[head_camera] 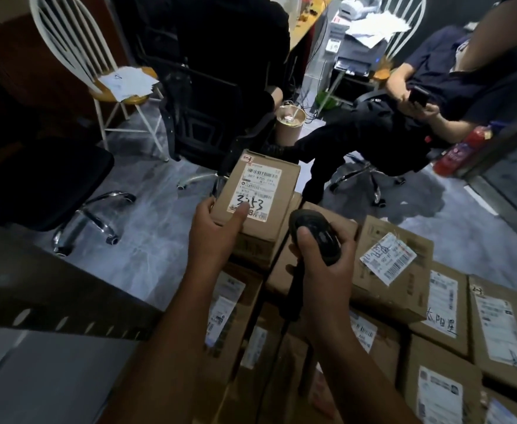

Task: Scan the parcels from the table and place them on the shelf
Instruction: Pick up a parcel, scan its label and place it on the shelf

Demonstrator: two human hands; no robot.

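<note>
A: Surface, first entry?
B: Brown cardboard parcels (404, 289) packed edge to edge, white labels up, some stacked. What carries them is hidden under the pile.

A: The one being handled?
B: A small parcel (277, 191) at the far end of the pile, label (255, 188) up with handwritten digits. The left hand (217, 228) holds its near left corner, fingers (204, 207) curled round the edge, thumb pressed on the label. Lifted or resting on the box below: cannot tell.

A: Other hand?
B: The right hand (321, 270) has its fingers (346, 250) wrapped tight round a black scanner (318, 237), thumb on top, just beside the small parcel. A cord (292, 301) drops between the boxes.

A: Room?
B: Dim. Grey marbled floor (147, 240). White wire-back chair (76, 41) far left, loose papers (127, 82) on its seat. Black office chair (202, 123) behind the pile. Seated person (434, 65) far right holding a phone (418, 96); red fire extinguisher (462, 148) beside. Printer (358, 59) at the back.
</note>
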